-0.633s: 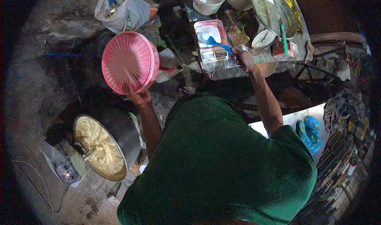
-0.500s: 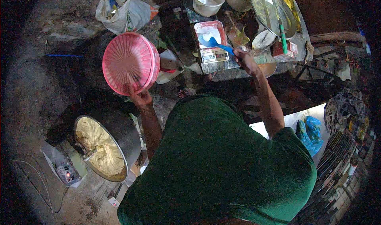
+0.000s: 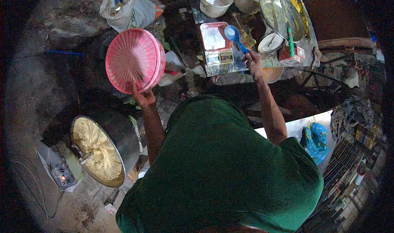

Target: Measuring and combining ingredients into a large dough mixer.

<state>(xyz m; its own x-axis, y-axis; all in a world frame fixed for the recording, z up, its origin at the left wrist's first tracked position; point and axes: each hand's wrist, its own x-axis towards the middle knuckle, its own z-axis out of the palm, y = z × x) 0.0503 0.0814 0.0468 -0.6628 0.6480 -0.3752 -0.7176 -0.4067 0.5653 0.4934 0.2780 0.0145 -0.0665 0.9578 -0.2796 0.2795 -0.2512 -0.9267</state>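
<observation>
My left hand [image 3: 143, 97] grips the lower rim of a round pink ribbed plastic lid [image 3: 130, 60], its fingers partly hidden against it. In my right hand [image 3: 254, 64] is the handle of a blue plastic spoon [image 3: 234, 35], with a little white powder in its bowl. The spoon is raised just right of a pink-rimmed square tray [image 3: 225, 47] of white powder. That tray rests on a kitchen scale [image 3: 219, 57] at the near left corner of the table.
White tubs [image 3: 215, 5], a large metal strainer [image 3: 275, 13] and a red box [image 3: 287, 55] share the table. A mixer bowl [image 3: 119, 179] of pale dough stands at lower left beside a control box [image 3: 61, 173]. A plastic sack [image 3: 135, 13] is at upper left.
My right hand has drawn the blue spoon up out of the powder and to the right, off the tray. The lid in my left hand has hardly moved.
</observation>
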